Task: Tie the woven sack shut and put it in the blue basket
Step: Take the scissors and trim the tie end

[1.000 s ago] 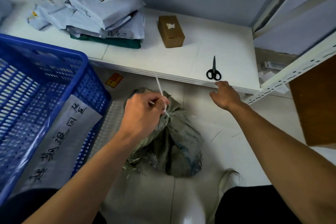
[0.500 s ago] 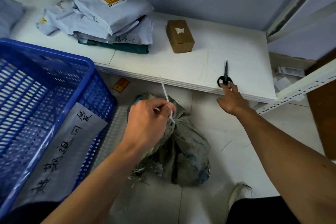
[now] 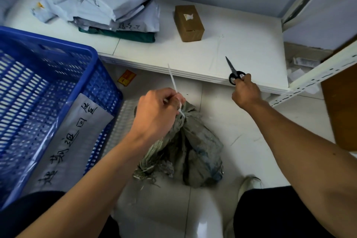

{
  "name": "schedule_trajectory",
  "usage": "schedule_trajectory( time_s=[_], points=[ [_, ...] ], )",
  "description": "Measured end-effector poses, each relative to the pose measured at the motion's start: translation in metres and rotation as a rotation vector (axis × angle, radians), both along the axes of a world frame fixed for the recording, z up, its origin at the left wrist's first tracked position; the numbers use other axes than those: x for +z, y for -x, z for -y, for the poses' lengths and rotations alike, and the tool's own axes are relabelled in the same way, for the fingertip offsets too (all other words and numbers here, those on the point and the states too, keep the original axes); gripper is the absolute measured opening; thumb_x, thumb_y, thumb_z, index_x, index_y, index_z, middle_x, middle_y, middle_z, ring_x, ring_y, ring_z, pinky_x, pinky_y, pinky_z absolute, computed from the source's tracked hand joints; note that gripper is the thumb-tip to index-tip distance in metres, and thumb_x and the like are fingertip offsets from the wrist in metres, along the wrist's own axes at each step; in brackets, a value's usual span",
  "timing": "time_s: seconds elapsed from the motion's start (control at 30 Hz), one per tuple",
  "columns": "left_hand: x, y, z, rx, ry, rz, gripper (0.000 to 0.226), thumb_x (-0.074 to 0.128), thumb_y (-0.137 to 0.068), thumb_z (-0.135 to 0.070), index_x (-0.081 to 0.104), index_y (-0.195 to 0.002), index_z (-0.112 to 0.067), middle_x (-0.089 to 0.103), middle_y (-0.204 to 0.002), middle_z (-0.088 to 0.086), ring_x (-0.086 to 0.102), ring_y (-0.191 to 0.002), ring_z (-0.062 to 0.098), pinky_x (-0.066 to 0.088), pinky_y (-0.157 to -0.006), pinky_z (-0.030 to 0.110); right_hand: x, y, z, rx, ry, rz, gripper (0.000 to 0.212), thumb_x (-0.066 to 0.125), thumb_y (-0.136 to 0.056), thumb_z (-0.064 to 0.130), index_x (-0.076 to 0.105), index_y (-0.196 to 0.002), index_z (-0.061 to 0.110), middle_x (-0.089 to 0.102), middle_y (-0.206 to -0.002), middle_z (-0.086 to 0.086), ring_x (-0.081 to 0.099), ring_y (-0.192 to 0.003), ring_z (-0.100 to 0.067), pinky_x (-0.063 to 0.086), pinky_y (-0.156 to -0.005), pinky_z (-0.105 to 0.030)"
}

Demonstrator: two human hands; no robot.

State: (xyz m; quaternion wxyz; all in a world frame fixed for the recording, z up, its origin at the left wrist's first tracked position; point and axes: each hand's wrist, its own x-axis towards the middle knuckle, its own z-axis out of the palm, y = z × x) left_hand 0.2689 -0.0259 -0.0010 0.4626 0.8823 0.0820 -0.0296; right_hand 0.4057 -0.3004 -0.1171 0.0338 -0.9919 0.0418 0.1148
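Head view. The woven sack (image 3: pixel 185 152) stands on the tiled floor (image 3: pixel 251 141), just right of the blue basket (image 3: pixel 58 87), which sits to the person's left. The left hand (image 3: pixel 156 114) grips the gathered neck of the sack, its fingers (image 3: pixel 174 100) pinching a white zip tie (image 3: pixel 173 83) looped around the neck; the free tail of the tie points up and away. The right hand (image 3: pixel 246 92) reaches to the white shelf (image 3: pixel 251 48), its fingers closed on the black handles of the scissors (image 3: pixel 234 72), whose blades lie flat on the shelf, pointing away. A brown box (image 3: pixel 189 23) and a stack of grey mail bags (image 3: pixel 108 2) rest farther back on the shelf.

Judged stage: the tie appears cinched; trimming its tail comes next, then the lift into the basket.

Risks: if the left-hand pinch slackens while attention is on the scissors, the neck may spread and the tie slip off the bunched cloth. Scissors brought in blind could nick the left fingers or cut the loop instead of the tail. The frayed lower edge of the sack could snag on the basket rim.
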Motion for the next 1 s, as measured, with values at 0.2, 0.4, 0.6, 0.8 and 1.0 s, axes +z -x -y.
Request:
schedule_trajectory(
  time_s=[0.2, 0.4, 0.6, 0.8, 1.0],
  points=[
    [0.003, 0.018, -0.001, 0.006, -0.006, 0.007, 0.026, 0.06, -0.099, -0.028, 0.075, -0.078, -0.03, 0.072, -0.072, -0.015, 0.067, -0.063, -0.001, 0.044, -0.048, 0.02, 0.011, 0.023, 0.008, 0.026, 0.06, 0.059, 0.033, 0.05, -0.093, -0.002, 0.057, -0.126, -0.001, 0.041, -0.129, -0.023, 0.061, -0.097, -0.047, 0.049, -0.087, -0.046],
    [0.006, 0.045, -0.004, 0.0, -0.006, 0.009, 0.022, 0.061, -0.099, -0.031, 0.077, -0.085, -0.03, 0.072, -0.072, -0.016, 0.068, -0.069, -0.001, 0.045, -0.052, 0.011, 0.019, 0.04, 0.009, -0.05, -0.029, 0.043, 0.043, 0.054, -0.091, 0.004, 0.053, -0.134, 0.001, 0.038, -0.134, -0.02, 0.059, -0.103, -0.047, 0.047, -0.094, -0.045],
    [0.018, 0.059, -0.01, -0.041, -0.043, -0.006, 0.026, 0.059, -0.099, -0.026, 0.077, -0.081, -0.025, 0.074, -0.076, -0.011, 0.069, -0.068, 0.006, 0.053, -0.055, 0.023, 0.063, 0.069, -0.02, -0.035, -0.157, 0.021, 0.048, 0.055, -0.091, 0.009, 0.052, -0.139, 0.008, 0.04, -0.138, -0.016, 0.056, -0.116, -0.042, 0.044, -0.095, -0.038],
    [0.015, 0.081, -0.004, -0.119, -0.042, -0.064, 0.029, 0.055, -0.101, -0.018, 0.076, -0.083, -0.012, 0.065, -0.07, -0.024, 0.057, -0.051, -0.006, 0.038, -0.048, 0.013, 0.109, 0.122, -0.053, 0.119, -0.328, 0.064, 0.049, 0.06, -0.092, 0.019, 0.052, -0.139, 0.009, 0.042, -0.143, -0.012, 0.052, -0.126, -0.031, 0.042, -0.104, -0.034],
    [0.035, 0.126, 0.0, -0.055, 0.274, -0.201, 0.024, 0.054, -0.098, 0.001, 0.074, -0.086, 0.007, 0.073, -0.081, 0.003, 0.067, -0.066, 0.004, 0.054, -0.066, 0.018, 0.143, 0.214, -0.076, 0.103, -0.76, 0.132, 0.038, 0.061, -0.093, 0.008, 0.058, -0.131, 0.003, 0.05, -0.132, -0.008, 0.06, -0.124, -0.021, 0.045, -0.11, -0.035]
  ],
)
